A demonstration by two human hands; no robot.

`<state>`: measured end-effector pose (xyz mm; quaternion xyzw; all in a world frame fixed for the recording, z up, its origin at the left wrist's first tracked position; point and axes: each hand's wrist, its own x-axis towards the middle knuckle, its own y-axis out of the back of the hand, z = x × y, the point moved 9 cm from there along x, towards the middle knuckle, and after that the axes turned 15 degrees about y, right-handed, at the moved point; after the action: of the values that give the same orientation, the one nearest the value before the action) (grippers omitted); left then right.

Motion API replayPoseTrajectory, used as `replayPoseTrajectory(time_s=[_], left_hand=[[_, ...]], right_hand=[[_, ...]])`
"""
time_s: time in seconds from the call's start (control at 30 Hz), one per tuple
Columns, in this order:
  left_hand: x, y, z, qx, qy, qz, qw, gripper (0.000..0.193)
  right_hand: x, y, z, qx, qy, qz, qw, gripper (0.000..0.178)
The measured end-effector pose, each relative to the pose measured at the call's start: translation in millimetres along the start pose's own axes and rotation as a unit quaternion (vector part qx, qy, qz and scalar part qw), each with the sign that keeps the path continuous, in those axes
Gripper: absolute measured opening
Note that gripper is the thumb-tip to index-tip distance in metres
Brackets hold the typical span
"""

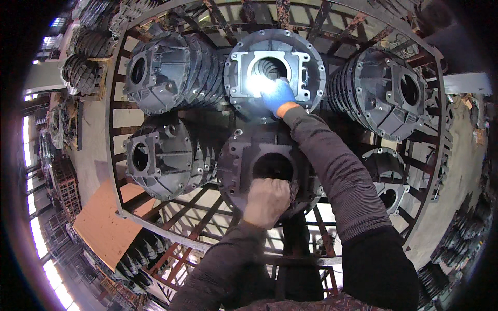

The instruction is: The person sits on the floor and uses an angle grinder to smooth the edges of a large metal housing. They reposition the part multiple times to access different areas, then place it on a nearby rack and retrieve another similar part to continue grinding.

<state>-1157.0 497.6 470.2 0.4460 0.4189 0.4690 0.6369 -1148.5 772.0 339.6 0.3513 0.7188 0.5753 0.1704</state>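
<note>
My right hand (278, 98), in a blue glove with an orange cuff, reaches to the pale machined flange (240, 72) of the far middle housing (233, 46), by the lower rim of its round opening. White glare beside the glove washes out its fingertips and whatever they touch or hold. Nearer to me, my left hand (267, 202) is closed in a fist at the lower edge of the opening in a dark cast housing (236, 171). Its curled fingers hide whatever is in them.
Stacked dark housings stand on both sides, at far left (161, 78), near left (171, 155) and far right (394, 98). A smaller housing (384, 166) sits near right. A rusty metal frame (110, 135) surrounds them. Brown cardboard (106, 225) lies outside it at the left.
</note>
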Motion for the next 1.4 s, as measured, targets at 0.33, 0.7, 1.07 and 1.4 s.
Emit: replayPoseTrajectory(time_s=[0.33, 0.7, 1.07, 1.4], left_hand=[[5, -1, -3, -0.003, 0.002, -0.006, 1.0, 0.011], [3, -6, -3, -0.014, -0.004, 0.025, 1.0, 0.012], [4, 1, 2, 0.022, 0.036, -0.128, 0.991, 0.027], [-32, 45, -6, -0.025, -0.118, 0.052, 0.991, 0.027]], right_hand=[[-12, 3, -6, -0.039, -0.03, -0.029, 0.998, 0.016], [-15, 28, -16, -0.015, -0.045, 0.033, 0.998, 0.033], [-291, 174, -165, 0.125, -0.198, 0.21, 0.949, 0.033], [-658, 162, -380, 0.195, -0.616, 0.102, 0.756, 0.031]])
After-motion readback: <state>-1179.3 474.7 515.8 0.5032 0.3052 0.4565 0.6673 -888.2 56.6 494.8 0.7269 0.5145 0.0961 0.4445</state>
